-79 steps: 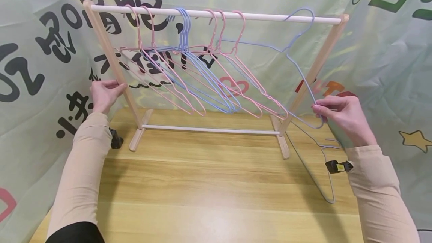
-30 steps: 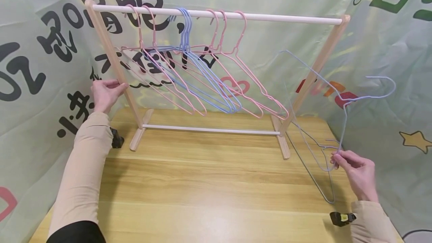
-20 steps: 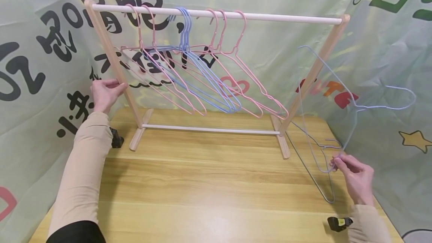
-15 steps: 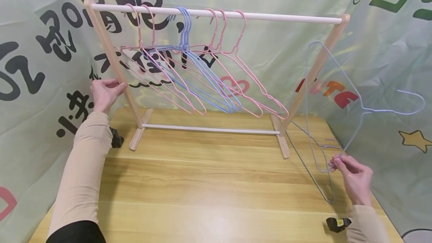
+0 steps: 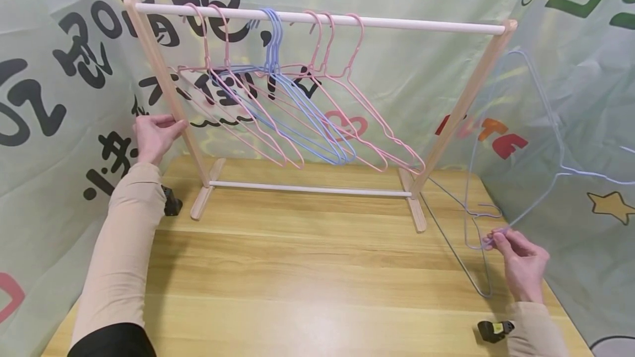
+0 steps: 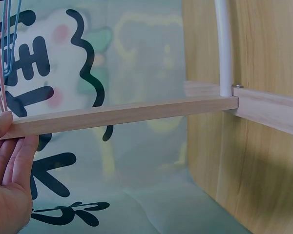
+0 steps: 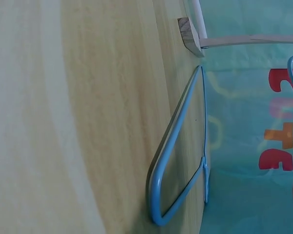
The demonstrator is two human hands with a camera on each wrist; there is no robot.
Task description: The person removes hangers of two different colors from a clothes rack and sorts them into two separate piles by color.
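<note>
On the left, my left hand (image 5: 155, 138) pinches the left post (image 5: 168, 90) of a small wooden clothes rack between thumb and fingers. The left wrist view also shows the hand (image 6: 10, 173) on that post. My right hand (image 5: 523, 263) pinches one lower corner of a blue clothes hanger (image 5: 563, 172), held in the air right of the rack with its hook pointing right, partly out of the frame. Pink hangers (image 5: 226, 43) and a bunch of blue hangers (image 5: 273, 48) hang from the white top rail (image 5: 426, 25).
Another blue-grey hanger (image 5: 454, 251) lies on the wooden table (image 5: 317, 269) by the rack's right foot (image 5: 419, 216). A printed cloth (image 5: 590, 125) encloses the back and sides. Black wrist cameras (image 5: 495, 330) sit at both cuffs.
My right hand took the blue hanger off the rail's right end and brought it down and toward the right. The hanger then swung further right. My left hand stayed on the post.
</note>
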